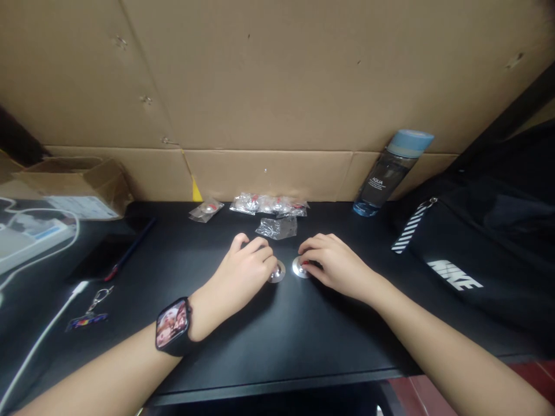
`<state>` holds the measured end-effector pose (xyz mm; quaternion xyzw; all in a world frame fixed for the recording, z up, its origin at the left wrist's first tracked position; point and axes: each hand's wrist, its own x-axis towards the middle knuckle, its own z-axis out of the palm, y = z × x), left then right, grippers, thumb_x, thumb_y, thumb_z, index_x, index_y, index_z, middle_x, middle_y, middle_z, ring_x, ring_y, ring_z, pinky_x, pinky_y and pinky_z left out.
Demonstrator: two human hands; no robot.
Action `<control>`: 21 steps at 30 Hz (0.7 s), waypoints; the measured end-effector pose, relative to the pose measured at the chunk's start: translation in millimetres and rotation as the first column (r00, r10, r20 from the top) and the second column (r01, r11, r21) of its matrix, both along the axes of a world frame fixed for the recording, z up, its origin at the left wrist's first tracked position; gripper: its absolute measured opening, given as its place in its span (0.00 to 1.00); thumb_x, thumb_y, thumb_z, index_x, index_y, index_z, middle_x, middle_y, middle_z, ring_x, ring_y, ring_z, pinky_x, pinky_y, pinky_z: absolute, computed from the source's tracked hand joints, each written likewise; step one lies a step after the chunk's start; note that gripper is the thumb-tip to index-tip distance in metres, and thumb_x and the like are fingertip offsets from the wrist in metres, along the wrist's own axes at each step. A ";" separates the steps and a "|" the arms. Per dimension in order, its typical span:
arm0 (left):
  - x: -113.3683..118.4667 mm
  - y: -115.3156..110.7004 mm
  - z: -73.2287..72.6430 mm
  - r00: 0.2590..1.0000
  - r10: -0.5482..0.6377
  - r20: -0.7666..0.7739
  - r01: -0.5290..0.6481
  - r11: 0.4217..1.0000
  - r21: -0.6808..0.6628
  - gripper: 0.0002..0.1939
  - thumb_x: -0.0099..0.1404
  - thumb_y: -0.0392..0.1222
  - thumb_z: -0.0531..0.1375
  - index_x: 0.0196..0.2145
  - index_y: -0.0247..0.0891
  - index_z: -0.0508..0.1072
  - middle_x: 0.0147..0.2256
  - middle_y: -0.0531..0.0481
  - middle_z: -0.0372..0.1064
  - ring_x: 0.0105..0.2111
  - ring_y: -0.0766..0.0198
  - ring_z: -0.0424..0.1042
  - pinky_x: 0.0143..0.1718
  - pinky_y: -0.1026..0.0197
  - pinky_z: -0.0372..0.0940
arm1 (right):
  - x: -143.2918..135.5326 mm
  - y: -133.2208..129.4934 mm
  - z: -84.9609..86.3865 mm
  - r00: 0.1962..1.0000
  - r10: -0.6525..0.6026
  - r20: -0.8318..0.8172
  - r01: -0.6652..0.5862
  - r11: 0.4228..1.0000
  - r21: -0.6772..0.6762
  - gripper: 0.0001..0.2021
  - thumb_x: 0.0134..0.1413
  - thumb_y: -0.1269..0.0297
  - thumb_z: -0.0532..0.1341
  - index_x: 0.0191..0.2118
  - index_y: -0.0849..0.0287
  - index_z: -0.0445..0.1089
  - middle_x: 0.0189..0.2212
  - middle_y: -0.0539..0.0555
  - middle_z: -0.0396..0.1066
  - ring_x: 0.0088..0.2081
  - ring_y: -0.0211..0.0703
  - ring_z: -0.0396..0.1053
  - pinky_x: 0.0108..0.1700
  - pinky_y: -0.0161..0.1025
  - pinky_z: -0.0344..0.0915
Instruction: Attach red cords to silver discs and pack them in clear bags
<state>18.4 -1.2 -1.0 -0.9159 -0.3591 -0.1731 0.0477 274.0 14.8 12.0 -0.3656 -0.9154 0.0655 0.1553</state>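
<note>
Two small silver discs with raised domes, like finger cymbals, are side by side at the middle of the black table. My left hand [254, 260], with a watch [173, 325] on its wrist, is closed with the fingertips on the left disc [280, 272]. The fingers of my right hand [329, 260] pinch the right disc [298, 267] at its dome, and something red shows by the fingertips. A narrow gap separates the discs. My fingers partly hide both of them. Just beyond lies a crumpled clear plastic wrapper [277, 227].
Several wrapped shiny pieces [269, 204] and another small packet [207, 210] lie along the cardboard wall [277, 86]. A water bottle [385, 173] leans at the right, near a black bag [459, 248]. To the left are a phone [108, 254], keychain [89, 318], white cable [47, 341] and cardboard box [87, 185].
</note>
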 end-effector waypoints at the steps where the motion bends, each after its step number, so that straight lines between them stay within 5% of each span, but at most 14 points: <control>1: -0.5 0.9 0.3 1.000 0.004 0.023 -0.004 1.000 -0.016 0.09 0.75 0.37 0.57 0.36 0.39 0.74 0.36 0.48 0.76 0.48 0.52 0.70 0.48 0.47 0.50 | 0.2 0.1 -0.1 1.000 0.001 -0.005 -0.001 1.000 0.009 0.06 0.65 0.69 0.64 0.38 0.54 0.79 0.44 0.54 0.77 0.45 0.48 0.71 0.48 0.47 0.63; 7: -5.2 3.1 8.6 0.939 0.167 0.302 -0.093 0.965 -0.246 0.09 0.75 0.42 0.57 0.38 0.43 0.76 0.49 0.50 0.73 0.51 0.55 0.70 0.48 0.50 0.53 | 0.2 -2.4 6.5 0.945 0.000 -0.328 0.018 0.999 0.051 0.05 0.64 0.68 0.65 0.40 0.53 0.80 0.47 0.56 0.77 0.48 0.50 0.71 0.50 0.49 0.69; 13: -1.6 4.7 11.2 0.757 0.261 0.599 0.029 0.902 -0.430 0.10 0.73 0.46 0.60 0.36 0.42 0.78 0.49 0.47 0.71 0.50 0.56 0.72 0.55 0.51 0.62 | -8.6 -14.8 12.0 0.717 -0.101 -0.690 0.100 0.994 -0.042 0.03 0.63 0.65 0.67 0.40 0.50 0.80 0.43 0.55 0.76 0.46 0.50 0.74 0.51 0.52 0.72; 17: 5.3 2.0 8.5 0.682 0.220 0.698 0.200 0.861 -0.467 0.09 0.72 0.45 0.61 0.36 0.40 0.78 0.47 0.46 0.72 0.50 0.57 0.72 0.57 0.52 0.64 | -19.6 -22.5 5.4 0.692 -0.059 -0.719 -0.006 0.996 -0.088 0.04 0.60 0.65 0.69 0.40 0.49 0.81 0.45 0.55 0.73 0.47 0.50 0.73 0.52 0.51 0.73; 21: 7.1 -1.8 8.8 0.681 0.217 0.699 0.222 0.849 -0.480 0.10 0.73 0.45 0.61 0.36 0.40 0.78 0.45 0.46 0.72 0.48 0.58 0.72 0.56 0.53 0.65 | -25.7 -25.9 0.4 0.696 -0.049 -0.717 -0.037 0.994 -0.104 0.03 0.60 0.65 0.70 0.38 0.49 0.81 0.47 0.55 0.73 0.46 0.49 0.74 0.51 0.50 0.75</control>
